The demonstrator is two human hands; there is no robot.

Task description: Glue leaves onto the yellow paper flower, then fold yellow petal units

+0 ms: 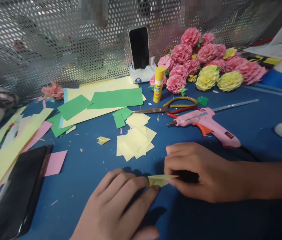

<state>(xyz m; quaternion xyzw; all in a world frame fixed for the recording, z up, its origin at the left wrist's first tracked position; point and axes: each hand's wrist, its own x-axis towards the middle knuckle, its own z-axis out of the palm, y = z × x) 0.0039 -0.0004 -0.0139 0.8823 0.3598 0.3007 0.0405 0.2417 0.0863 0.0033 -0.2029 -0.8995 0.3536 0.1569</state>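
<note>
Between my two hands is a small folded piece of pale yellow paper, held just above the blue table. My left hand pinches its left end between thumb and fingers. On the other side, my right hand grips the paper's right tip, with its fingers curled. Just beyond lies a loose pile of yellow paper squares. A small folded yellow piece rests to the left of that pile.
A pink glue gun, scissors and a glue stick are beyond my right hand. Pink and yellow paper flowers fill the back right. Green paper, paper strips and a phone lie leftward.
</note>
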